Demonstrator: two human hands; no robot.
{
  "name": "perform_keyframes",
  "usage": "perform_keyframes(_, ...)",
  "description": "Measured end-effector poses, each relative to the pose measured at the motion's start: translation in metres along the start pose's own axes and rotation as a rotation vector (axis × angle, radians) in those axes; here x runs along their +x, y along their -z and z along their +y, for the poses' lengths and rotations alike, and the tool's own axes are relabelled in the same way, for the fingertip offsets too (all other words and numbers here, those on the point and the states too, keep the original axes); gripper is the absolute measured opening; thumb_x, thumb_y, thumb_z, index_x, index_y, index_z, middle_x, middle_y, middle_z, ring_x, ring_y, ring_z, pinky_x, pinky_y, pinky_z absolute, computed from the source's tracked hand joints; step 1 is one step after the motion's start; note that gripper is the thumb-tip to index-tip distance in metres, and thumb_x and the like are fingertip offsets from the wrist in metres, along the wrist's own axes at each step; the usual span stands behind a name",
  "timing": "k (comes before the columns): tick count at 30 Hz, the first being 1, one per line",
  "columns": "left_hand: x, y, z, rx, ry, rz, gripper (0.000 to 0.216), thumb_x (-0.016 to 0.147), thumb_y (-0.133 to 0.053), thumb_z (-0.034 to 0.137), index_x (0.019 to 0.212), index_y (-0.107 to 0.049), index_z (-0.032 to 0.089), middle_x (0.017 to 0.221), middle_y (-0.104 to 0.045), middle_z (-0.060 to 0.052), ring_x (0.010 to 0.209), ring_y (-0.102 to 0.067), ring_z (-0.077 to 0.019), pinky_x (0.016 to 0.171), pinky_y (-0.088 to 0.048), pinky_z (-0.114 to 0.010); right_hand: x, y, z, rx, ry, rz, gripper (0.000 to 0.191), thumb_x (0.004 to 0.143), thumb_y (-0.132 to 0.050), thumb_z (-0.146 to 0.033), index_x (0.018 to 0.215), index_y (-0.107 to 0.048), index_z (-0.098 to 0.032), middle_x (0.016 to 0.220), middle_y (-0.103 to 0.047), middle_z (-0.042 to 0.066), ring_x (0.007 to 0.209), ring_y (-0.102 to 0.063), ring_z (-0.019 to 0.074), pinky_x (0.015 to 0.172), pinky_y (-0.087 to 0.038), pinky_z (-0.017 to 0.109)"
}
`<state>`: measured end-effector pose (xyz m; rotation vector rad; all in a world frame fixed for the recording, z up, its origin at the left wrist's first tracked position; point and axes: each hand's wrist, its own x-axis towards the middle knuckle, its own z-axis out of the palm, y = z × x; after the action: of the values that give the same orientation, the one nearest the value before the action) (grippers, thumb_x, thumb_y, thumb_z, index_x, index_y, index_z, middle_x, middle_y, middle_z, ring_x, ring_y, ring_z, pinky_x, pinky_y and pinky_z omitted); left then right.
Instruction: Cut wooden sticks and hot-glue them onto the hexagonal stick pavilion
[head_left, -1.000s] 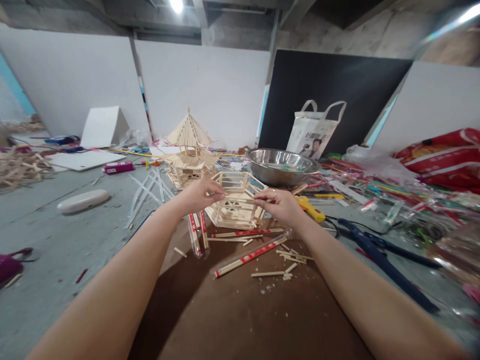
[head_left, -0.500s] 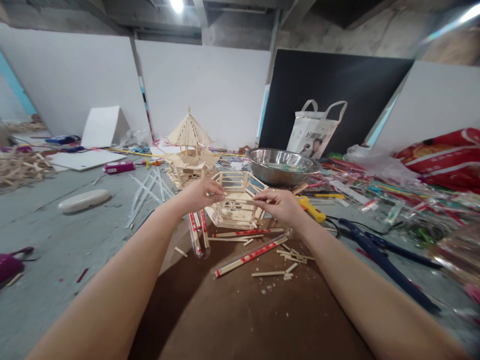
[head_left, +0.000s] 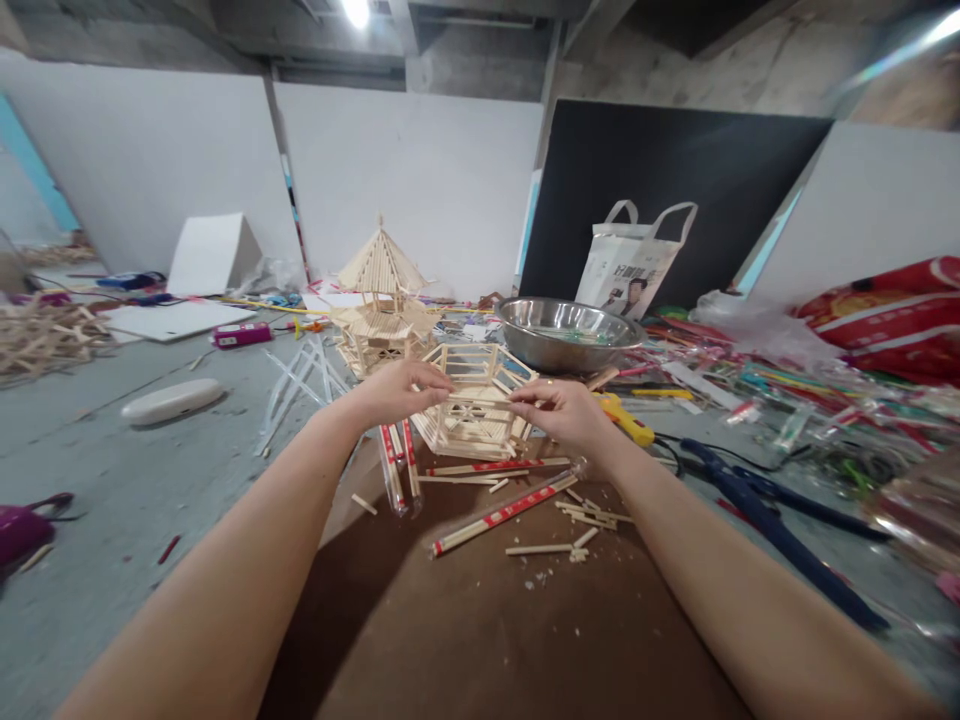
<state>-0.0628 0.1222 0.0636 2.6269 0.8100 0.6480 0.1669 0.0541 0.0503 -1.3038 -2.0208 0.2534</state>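
Note:
A pale hexagonal frame built of thin wooden sticks stands at the far edge of a brown board. My left hand and my right hand reach to its near side. Both pinch the ends of one thin wooden stick held level against the frame. Wrapped chopsticks and short cut stick pieces lie on the board just in front.
A finished stick pavilion stands behind the frame. A steel bowl sits to the right, near a yellow glue gun, blue-handled cutters and a heap of wrappers. A white oval case lies left on the grey floor.
Hardly anything: both hands stay pinched on the stick at the frame, and the view has shifted very slightly.

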Motion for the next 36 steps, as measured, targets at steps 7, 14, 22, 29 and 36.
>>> perform_keyframes(7,0.000,0.001,0.000,-0.013,0.119,0.180,0.029,0.069,-0.042,0.027,0.090,-0.062,0.018,0.100,-0.059,-0.003,0.093,-0.051,-0.0149,0.083,-0.036,-0.027,-0.001,-0.003,0.000,0.030,-0.093,0.060,0.029,0.071,-0.048,-0.027,0.094,-0.060,-0.013,0.084,-0.064,0.005,0.069,-0.058,0.0126,0.061,-0.044,0.022)
perform_keyframes(14,-0.002,0.004,-0.014,0.174,0.545,0.577,0.029,0.063,-0.038,0.020,0.082,-0.061,0.018,0.074,-0.063,-0.002,0.068,-0.055,-0.0151,0.064,-0.039,-0.025,0.002,-0.006,0.011,-0.077,-0.145,0.205,0.022,0.069,-0.046,-0.021,0.085,-0.060,-0.015,0.079,-0.063,0.004,0.066,-0.056,0.0117,0.063,-0.043,0.023)
perform_keyframes(22,0.000,0.000,-0.017,0.202,0.699,0.485,0.027,0.062,-0.040,0.022,0.081,-0.059,0.020,0.073,-0.063,-0.003,0.067,-0.054,-0.0164,0.058,-0.037,-0.024,0.003,-0.006,0.034,-0.220,-0.201,0.269,0.031,0.066,-0.042,-0.017,0.094,-0.055,-0.015,0.095,-0.056,0.007,0.079,-0.053,0.0145,0.072,-0.040,0.026)
perform_keyframes(29,0.011,-0.001,-0.013,0.170,0.710,0.459,0.025,0.061,-0.042,0.024,0.080,-0.059,0.019,0.073,-0.062,-0.003,0.068,-0.055,-0.0176,0.059,-0.039,-0.026,0.019,0.002,0.035,-0.191,-0.398,0.164,0.039,0.066,-0.039,-0.012,0.103,-0.051,-0.010,0.105,-0.053,0.012,0.097,-0.047,0.0187,0.083,-0.034,0.028)
perform_keyframes(36,-0.024,-0.016,0.004,0.127,0.717,0.378,0.028,0.062,-0.040,0.021,0.082,-0.059,0.017,0.073,-0.063,-0.004,0.068,-0.056,-0.0174,0.060,-0.041,-0.026,0.029,-0.003,0.046,0.040,-0.544,-0.043,0.027,0.060,-0.043,-0.008,0.083,-0.057,-0.013,0.060,-0.059,0.002,0.047,-0.054,0.0108,0.044,-0.040,0.019)
